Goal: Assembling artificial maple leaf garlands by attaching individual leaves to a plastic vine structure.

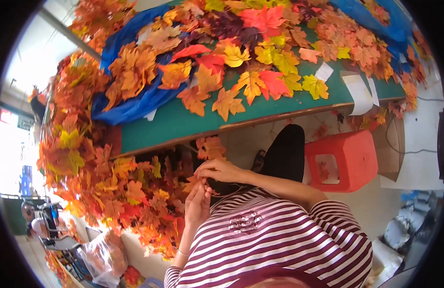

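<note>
My left hand (198, 205) and my right hand (221, 170) meet in front of my striped shirt. Both pinch a small orange artificial maple leaf (194, 183) between their fingertips. The leaf sits at the edge of a thick bunch of orange, red and yellow leaf branches (111, 182) that hangs to my left. My hands hide how the leaf joins the bunch. Above my hands an orange leaf (211, 148) lies below the edge of the green table (174, 126).
Loose artificial leaves (251, 72) in red, yellow and orange cover the green table, some lying on blue plastic sheeting (130, 108). A red plastic stool (344, 161) stands to the right on the pale floor. White paper strips (359, 93) lie at the table's right. A clear bag (104, 257) lies at lower left.
</note>
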`<state>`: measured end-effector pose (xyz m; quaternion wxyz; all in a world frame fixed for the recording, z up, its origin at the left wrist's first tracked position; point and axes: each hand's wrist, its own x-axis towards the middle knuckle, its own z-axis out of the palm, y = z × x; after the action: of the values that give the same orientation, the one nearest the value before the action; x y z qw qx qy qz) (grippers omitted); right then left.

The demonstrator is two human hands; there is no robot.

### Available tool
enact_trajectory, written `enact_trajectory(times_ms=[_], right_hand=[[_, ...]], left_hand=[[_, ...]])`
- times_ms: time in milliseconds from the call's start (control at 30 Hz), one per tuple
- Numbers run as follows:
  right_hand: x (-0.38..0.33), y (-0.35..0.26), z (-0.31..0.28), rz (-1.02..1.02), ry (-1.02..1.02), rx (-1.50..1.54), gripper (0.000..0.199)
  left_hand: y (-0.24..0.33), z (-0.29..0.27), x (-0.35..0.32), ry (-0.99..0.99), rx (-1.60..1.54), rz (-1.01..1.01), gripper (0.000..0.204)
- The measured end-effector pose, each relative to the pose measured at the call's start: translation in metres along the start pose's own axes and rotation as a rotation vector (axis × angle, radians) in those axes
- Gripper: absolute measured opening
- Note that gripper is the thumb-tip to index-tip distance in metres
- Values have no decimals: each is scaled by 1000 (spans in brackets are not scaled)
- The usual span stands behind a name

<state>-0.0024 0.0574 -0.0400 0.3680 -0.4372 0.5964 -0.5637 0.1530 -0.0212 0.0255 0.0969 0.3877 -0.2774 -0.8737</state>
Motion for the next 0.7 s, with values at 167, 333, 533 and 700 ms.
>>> enact_trajectory(times_ms=[167, 333, 533, 700], right_hand=[[19, -40, -1, -54, 123, 506, 31], [31, -64, -35, -494, 371, -627, 29], [-12, -128, -245, -319, 1069, -767, 22], [-26, -83, -450, -51, 1294, -960, 14]], left_hand=[[21, 42, -3, -105, 31, 71, 24], [43, 73, 14, -69, 167, 382, 16], [59, 103, 30, -56, 75, 384, 18], [55, 117, 46, -147, 76, 306, 18]])
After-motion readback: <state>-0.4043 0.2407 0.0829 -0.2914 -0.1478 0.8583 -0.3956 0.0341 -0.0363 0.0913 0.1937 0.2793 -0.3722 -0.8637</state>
